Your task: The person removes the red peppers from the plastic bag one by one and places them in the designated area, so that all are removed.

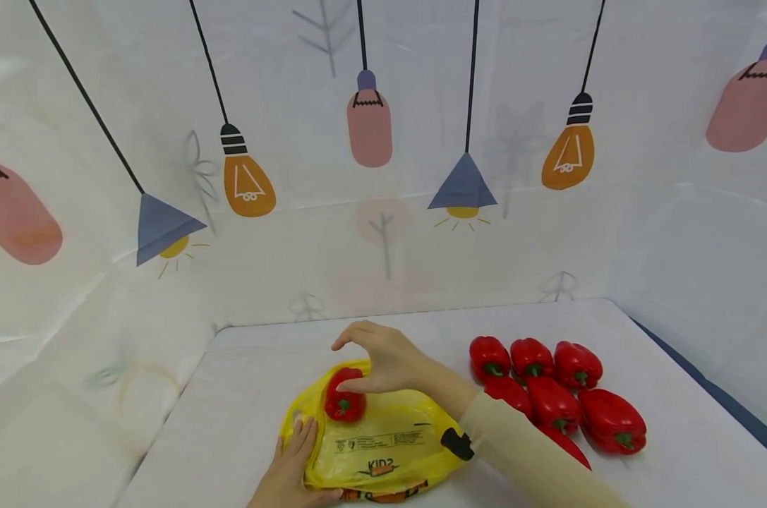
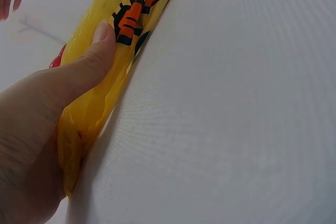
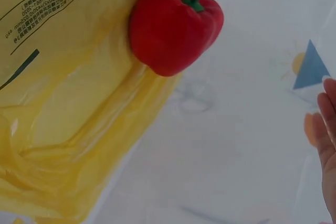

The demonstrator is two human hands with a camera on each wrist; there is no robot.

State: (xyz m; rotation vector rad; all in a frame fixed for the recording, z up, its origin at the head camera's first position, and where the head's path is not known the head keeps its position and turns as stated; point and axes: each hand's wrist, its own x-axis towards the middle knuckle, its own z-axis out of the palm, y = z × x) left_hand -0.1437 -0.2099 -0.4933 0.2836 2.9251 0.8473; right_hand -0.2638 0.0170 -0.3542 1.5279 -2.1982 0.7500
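Note:
A yellow plastic bag (image 1: 383, 423) with black print lies flat on the table. On its upper left part rests a red bell pepper (image 1: 345, 406) with a green stem. My left hand (image 1: 292, 458) lies on the bag's lower left corner, fingers straight; in the left wrist view its thumb (image 2: 89, 66) rests along the bag's side. My right hand (image 1: 383, 356) is over the bag beside the pepper, its fingers loosely bent. The right wrist view has the same pepper (image 3: 176, 27) apart from the right hand's fingers (image 3: 326, 124), which hold nothing.
Several more red bell peppers (image 1: 612, 421) lie grouped on the right of the white table (image 1: 243, 374), some partly behind my right sleeve (image 1: 523, 451). A pale sheet (image 1: 408, 247) printed with lamps hangs behind the table.

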